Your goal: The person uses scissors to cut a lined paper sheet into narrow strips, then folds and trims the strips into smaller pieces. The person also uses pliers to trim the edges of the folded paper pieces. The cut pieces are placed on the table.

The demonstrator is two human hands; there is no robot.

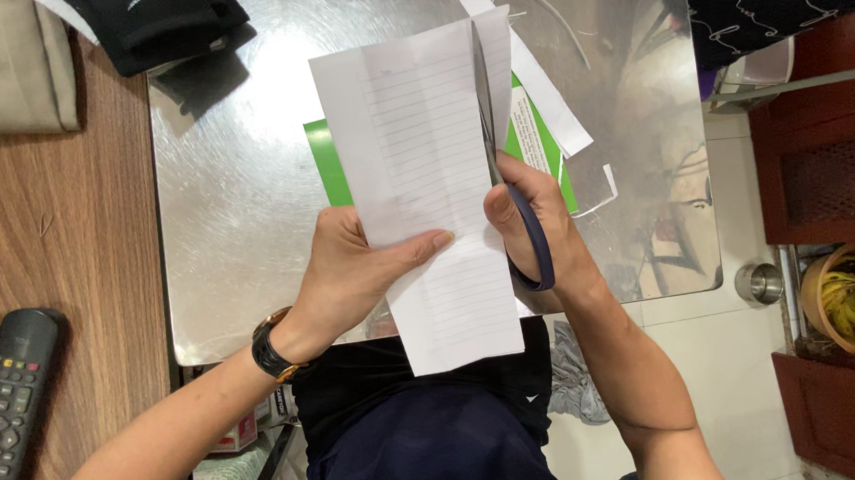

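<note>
One lined sheet (434, 189), one scissors (502, 165)

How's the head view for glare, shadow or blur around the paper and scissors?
Head view: sharp overall; the steel tabletop shows swirled glare and murky reflections at right. The lined paper is evenly lit, its lines legible. The scissors read dark but crisp. Left hand and right hand show no motion blur.

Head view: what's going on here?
A person is cutting a lined sheet of paper lengthwise with dark-handled scissors. The left hand pinches the sheet, thumb on top. The right hand works the scissors, whose blades run up near the sheet's right edge. This happens over a shiny metal tabletop, where a green sheet and cut white strips lie.
</note>
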